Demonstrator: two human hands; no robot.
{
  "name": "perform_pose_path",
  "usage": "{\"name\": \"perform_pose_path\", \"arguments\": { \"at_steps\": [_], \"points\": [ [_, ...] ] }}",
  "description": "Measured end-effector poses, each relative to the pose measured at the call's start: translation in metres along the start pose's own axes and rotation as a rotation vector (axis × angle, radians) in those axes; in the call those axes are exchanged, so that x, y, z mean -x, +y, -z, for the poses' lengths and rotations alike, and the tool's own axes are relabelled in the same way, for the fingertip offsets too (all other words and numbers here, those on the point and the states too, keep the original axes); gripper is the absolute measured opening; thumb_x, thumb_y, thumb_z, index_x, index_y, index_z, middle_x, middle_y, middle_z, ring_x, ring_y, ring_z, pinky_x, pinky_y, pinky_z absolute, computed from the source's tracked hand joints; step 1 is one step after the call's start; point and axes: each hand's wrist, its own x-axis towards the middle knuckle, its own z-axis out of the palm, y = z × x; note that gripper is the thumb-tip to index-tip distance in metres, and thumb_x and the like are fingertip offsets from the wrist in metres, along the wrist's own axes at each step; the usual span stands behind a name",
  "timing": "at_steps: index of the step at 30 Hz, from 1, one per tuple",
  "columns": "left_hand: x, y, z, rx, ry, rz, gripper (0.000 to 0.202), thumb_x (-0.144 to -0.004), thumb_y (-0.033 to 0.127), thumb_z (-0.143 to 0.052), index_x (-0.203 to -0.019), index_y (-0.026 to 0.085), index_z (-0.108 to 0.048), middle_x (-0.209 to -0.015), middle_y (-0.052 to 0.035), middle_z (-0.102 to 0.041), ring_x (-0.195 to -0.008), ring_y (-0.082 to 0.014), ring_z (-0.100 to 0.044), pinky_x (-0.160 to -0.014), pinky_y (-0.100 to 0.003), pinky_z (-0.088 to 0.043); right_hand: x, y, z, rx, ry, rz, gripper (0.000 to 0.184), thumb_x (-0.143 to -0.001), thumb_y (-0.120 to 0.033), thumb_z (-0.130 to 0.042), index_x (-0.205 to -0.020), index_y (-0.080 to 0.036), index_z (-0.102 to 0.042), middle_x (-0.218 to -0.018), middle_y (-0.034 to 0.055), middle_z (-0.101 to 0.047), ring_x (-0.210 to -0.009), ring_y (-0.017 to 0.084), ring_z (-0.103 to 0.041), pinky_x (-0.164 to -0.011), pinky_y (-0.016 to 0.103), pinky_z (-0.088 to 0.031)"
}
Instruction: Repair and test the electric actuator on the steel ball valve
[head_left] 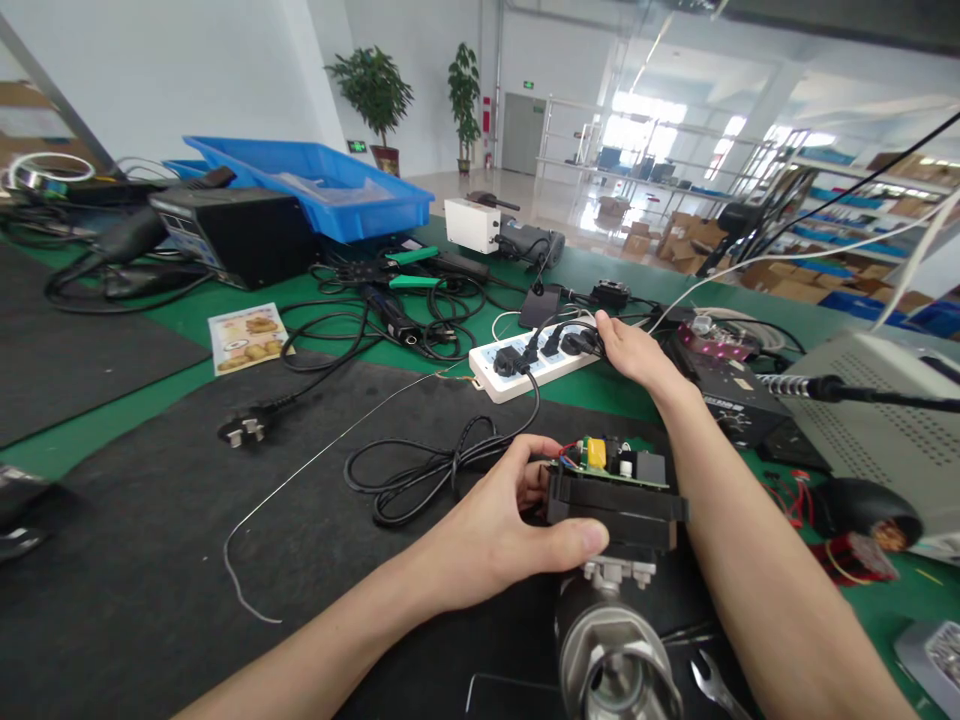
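My left hand (517, 525) grips the side of a black housing (619, 510), its thumb across the near face. An exposed circuit board (630, 468) with a yellow component sits on top of the housing. Below it is a metal valve body (616, 655) with a hexagonal threaded opening facing me. My right hand (634, 350) is closed at the right end of a white power strip (499, 388), beside a black plug (579, 342); its far fingers are hidden. Another black plug (510, 361) sits at the strip's left end, and a bundled black cable (420, 485) lies in front.
A wrench (716, 685) lies right of the valve. Solder wire (300, 468) curves over the black mat (150, 560). A loose plug (247, 428), black box (236, 235) and blue tray (322, 195) are leftward. A perforated metal case (862, 430) stands at right.
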Motion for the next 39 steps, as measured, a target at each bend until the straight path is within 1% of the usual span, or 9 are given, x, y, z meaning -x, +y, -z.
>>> {"name": "perform_pose_path", "arguments": {
  "at_steps": [4, 9, 12, 21, 25, 29, 39],
  "points": [
    [0.0007, -0.0014, 0.0004, -0.009, 0.0, -0.009, 0.075, -0.078, 0.045, -0.086, -0.13, 0.02, -0.038, -0.12, -0.0093, -0.065, -0.113, -0.028, -0.061, -0.104, -0.047, -0.044, -0.0001, -0.0004, 0.0001, 0.008, -0.005, -0.01, 0.091, -0.097, -0.078, -0.002, -0.124, -0.019, -0.066, -0.134, 0.0214, -0.067, -0.129, 0.041, -0.06, -0.105, 0.056, -0.044],
    [0.0028, -0.0016, 0.0002, -0.001, -0.024, -0.027, 0.076, -0.078, 0.044, -0.085, -0.131, 0.021, -0.036, -0.121, -0.0091, -0.065, -0.114, -0.0277, -0.06, -0.103, -0.045, -0.044, 0.0002, -0.0007, 0.0005, 0.002, -0.006, -0.014, 0.085, -0.1, -0.074, -0.006, -0.123, -0.017, -0.065, -0.134, 0.02, -0.067, -0.13, 0.035, -0.06, -0.106, 0.054, -0.044],
    [0.0037, 0.0001, 0.0013, -0.023, -0.031, -0.02, 0.075, -0.078, 0.044, -0.085, -0.131, 0.021, -0.036, -0.122, -0.0089, -0.064, -0.114, -0.0285, -0.061, -0.102, -0.046, -0.044, 0.0005, -0.0011, 0.0006, -0.003, -0.004, -0.023, 0.083, -0.101, -0.074, -0.009, -0.124, -0.017, -0.065, -0.133, 0.0199, -0.067, -0.129, 0.033, -0.061, -0.107, 0.054, -0.044],
    [0.0047, 0.0011, 0.0024, -0.042, -0.029, -0.032, 0.074, -0.078, 0.044, -0.085, -0.131, 0.021, -0.037, -0.123, -0.0094, -0.063, -0.113, -0.0278, -0.06, -0.101, -0.045, -0.044, 0.0018, -0.0026, 0.0016, -0.006, -0.006, -0.041, 0.082, -0.101, -0.075, -0.011, -0.126, -0.018, -0.065, -0.134, 0.0175, -0.067, -0.129, 0.031, -0.06, -0.108, 0.055, -0.043],
    [0.0037, -0.0007, 0.0019, -0.025, -0.024, -0.038, 0.075, -0.078, 0.044, -0.085, -0.13, 0.021, -0.038, -0.121, -0.0091, -0.063, -0.111, -0.0268, -0.06, -0.099, -0.044, -0.044, 0.002, -0.0025, 0.0011, -0.002, -0.007, -0.042, 0.082, -0.101, -0.074, -0.011, -0.125, -0.017, -0.065, -0.133, 0.0179, -0.067, -0.128, 0.031, -0.061, -0.108, 0.055, -0.044],
    [0.0038, -0.0016, 0.0011, -0.013, -0.022, -0.045, 0.075, -0.078, 0.045, -0.085, -0.13, 0.02, -0.037, -0.122, -0.0095, -0.063, -0.113, -0.027, -0.059, -0.101, -0.044, -0.043, 0.0018, -0.0021, 0.0003, -0.002, -0.006, -0.038, 0.083, -0.101, -0.074, -0.01, -0.127, -0.017, -0.065, -0.134, 0.0184, -0.067, -0.13, 0.032, -0.06, -0.108, 0.055, -0.043],
    [0.004, 0.0012, 0.0014, -0.018, -0.014, -0.032, 0.075, -0.078, 0.045, -0.086, -0.13, 0.02, -0.038, -0.121, -0.009, -0.063, -0.111, -0.0265, -0.06, -0.1, -0.043, -0.045, 0.0012, -0.001, 0.0002, -0.006, -0.008, -0.022, 0.083, -0.101, -0.073, -0.009, -0.124, -0.017, -0.065, -0.135, 0.0198, -0.066, -0.132, 0.034, -0.058, -0.108, 0.055, -0.043]
  ]
}}
